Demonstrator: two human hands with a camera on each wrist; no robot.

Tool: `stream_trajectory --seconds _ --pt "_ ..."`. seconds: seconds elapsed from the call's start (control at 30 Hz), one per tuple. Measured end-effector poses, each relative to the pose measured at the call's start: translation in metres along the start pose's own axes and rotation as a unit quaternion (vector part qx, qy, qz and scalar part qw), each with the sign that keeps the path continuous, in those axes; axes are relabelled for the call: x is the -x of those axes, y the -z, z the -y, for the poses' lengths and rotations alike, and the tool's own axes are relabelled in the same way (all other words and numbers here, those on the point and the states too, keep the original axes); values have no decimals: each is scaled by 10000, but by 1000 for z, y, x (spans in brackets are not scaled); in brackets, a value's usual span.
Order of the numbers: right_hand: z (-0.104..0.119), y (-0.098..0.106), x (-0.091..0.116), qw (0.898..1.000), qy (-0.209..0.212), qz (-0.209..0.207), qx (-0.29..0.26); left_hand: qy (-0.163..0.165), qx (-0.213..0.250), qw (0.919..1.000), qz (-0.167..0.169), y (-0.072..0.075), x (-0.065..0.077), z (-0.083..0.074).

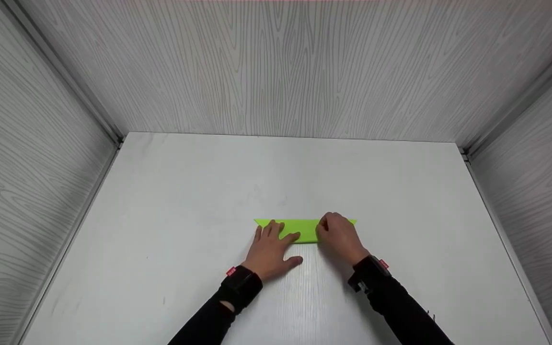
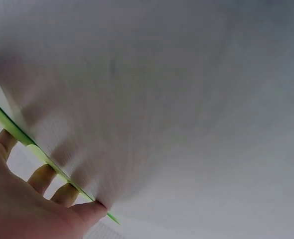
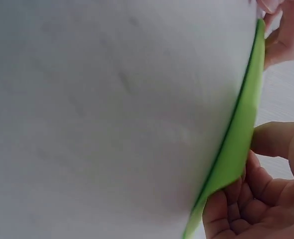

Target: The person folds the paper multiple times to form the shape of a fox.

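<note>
paper (image 1: 307,230), bright green and folded-looking, lies just below the centre of the head view, on the white table (image 1: 170,215). its long axis runs left to right across the frame, with a sharp tip pointing left and another pointing right along its upper edge. the left hand (image 1: 270,254) rests on its left part, fingers spread wide, thumb lying on the table just below. the right hand (image 1: 341,237) has its fingers curled in against the right part. between them the hands cover both ends of the lower edge. black sleeves (image 1: 204,322) run out of the bottom of the frame, with black bands (image 1: 241,284) at the wrists.

the left wrist view has the paper as a thin strip slanting from the left edge down to a tip at lower centre. fingertips press along it, which the head view hides behind the back of the hand; one at the left edge is cut off.

the right wrist view shows what the head view lacks: the right thumb (image 3: 270,139) touching the near edge, and a slanted end beside the curled fingers. here the paper slopes from upper right to bottom centre, its lower tip cut off or blurred. part of the left hand shows at upper right.
</note>
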State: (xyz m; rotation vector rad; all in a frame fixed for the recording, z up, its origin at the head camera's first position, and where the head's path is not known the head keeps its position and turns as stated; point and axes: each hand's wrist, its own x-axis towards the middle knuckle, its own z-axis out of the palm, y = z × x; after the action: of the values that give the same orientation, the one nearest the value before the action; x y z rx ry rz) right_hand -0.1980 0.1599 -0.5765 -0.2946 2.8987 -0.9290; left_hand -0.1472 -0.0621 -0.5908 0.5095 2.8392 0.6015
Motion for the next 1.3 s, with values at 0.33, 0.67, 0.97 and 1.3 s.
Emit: stream_trajectory --seconds 0.33,0.67,0.97,1.3 --pt "16 9 4 9968 -11 768 239 -13 -8 10000 -39 0 2 0" --pt "19 5 1 9911 -125 1218 513 -78 -175 9998 -107 -1 1 1" --pt "21 8 -3 9866 -164 1564 429 -169 -277 9991 -286 -5 2 1" --pt "27 10 -8 9811 -293 1826 573 -183 -325 9989 -286 -5 1 3"
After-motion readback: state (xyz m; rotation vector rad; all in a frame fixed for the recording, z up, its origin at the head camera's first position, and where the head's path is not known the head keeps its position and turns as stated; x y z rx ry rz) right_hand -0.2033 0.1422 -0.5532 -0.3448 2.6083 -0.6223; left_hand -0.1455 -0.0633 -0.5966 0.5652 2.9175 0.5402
